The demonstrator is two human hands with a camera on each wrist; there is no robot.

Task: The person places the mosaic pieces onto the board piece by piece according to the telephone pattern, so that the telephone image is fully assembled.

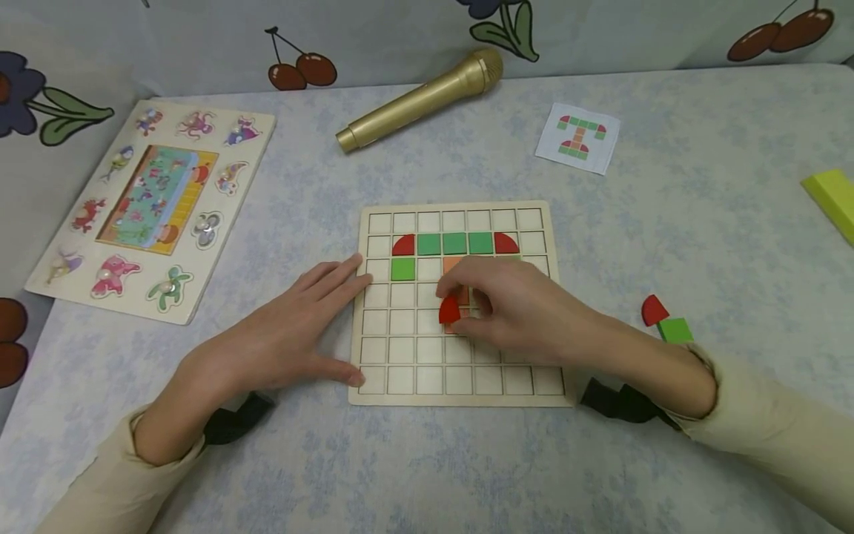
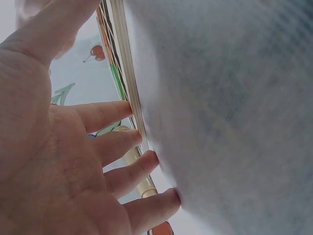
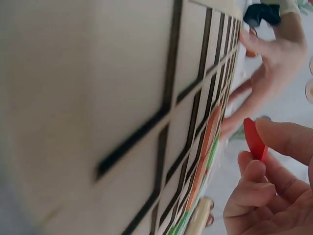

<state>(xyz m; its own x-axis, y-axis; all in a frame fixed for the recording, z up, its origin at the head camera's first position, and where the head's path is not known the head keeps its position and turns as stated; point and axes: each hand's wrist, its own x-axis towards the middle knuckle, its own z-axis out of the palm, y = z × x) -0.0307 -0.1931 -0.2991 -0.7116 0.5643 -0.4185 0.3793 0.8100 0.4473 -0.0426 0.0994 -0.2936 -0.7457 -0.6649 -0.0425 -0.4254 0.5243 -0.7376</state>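
Over the middle of a wooden grid board [image 1: 402, 378], my right hand [image 1: 527, 308] pinches a red quarter-circle tile [image 1: 450, 311] between thumb and fingers. In the right wrist view the same red tile [image 3: 255, 140] is held above the board's surface. My left hand [image 1: 280, 337] rests at the board's left edge, fingers spread, the fingertips and thumb touching the rim. Set in the grid are green tiles [image 1: 454, 243], red quarter-circles [image 1: 404, 245] at both ends of that row, a green square [image 1: 403, 269] below, and orange squares [image 1: 451, 263] partly hidden by my right hand.
A loose red quarter-circle [image 1: 654, 310] and a green square [image 1: 675, 330] lie by my right forearm. Farther back are a pattern card [image 1: 579, 139] and a gold microphone [image 1: 420, 102]. A picture peg puzzle [image 1: 150, 304] lies left, a yellow block [image 1: 834, 199] far right.
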